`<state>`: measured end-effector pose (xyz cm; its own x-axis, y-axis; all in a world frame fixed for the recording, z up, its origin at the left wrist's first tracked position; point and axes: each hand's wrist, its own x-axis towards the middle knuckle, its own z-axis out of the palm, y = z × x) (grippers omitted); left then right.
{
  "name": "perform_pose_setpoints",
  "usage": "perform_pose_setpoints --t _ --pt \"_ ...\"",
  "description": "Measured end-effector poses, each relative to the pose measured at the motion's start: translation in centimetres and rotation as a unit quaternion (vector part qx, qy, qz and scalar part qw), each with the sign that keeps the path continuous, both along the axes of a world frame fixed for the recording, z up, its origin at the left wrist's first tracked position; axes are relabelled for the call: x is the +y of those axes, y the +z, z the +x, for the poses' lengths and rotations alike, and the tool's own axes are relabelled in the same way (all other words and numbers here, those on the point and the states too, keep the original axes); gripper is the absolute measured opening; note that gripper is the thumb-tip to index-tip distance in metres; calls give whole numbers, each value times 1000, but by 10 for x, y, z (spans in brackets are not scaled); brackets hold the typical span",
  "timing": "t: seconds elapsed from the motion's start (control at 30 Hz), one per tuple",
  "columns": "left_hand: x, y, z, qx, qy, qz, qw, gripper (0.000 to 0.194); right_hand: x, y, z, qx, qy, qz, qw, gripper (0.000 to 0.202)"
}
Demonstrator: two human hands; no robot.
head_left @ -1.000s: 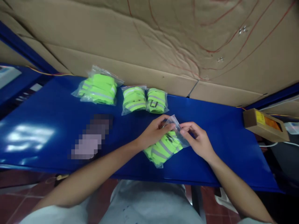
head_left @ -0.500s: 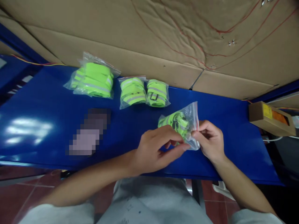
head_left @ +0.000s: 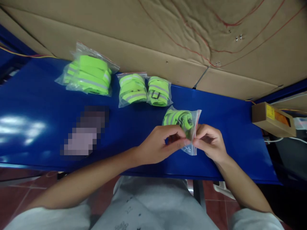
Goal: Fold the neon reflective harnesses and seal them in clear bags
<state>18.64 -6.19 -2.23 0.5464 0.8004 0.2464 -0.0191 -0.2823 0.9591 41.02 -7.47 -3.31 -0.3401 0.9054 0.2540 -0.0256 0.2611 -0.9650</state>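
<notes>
A clear zip bag (head_left: 192, 131) with a red-striped seal is held just above the blue table. Inside it lies a rolled neon-yellow reflective strap (head_left: 177, 117) with grey stripes and a dark buckle. My left hand (head_left: 160, 143) pinches the bag near its opening between thumb and index finger. On the other side, my right hand (head_left: 211, 140) grips the seal edge with thumb and curled fingers. The fingertips of both hands are close together at the seal. Part of the strap is hidden behind my left hand.
Along the back of the blue table (head_left: 134, 127) lie a larger bag of straps (head_left: 91, 75) and two smaller bagged straps, one (head_left: 133, 89) beside the other (head_left: 158, 91). A blurred-out object (head_left: 83, 132) is at left. A cardboard box (head_left: 273, 119) stands at right, before a cardboard wall (head_left: 144, 54).
My left fingertips have closed into a pinch on the bag, and both hands have come closer together at its seal. The bag's opening edge stands more upright. The view has shifted slightly.
</notes>
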Motion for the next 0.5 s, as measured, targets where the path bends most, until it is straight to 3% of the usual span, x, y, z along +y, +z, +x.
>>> perform_pose_setpoints --t 0.2,0.5 --pt "-1 -2 3 -1 13 -12 1000 24 -4 6 4 -88 33 43 995 18" --pt "1 -13 1 13 -15 4 1000 23 0 0 -2 -141 -55 61 987 5"
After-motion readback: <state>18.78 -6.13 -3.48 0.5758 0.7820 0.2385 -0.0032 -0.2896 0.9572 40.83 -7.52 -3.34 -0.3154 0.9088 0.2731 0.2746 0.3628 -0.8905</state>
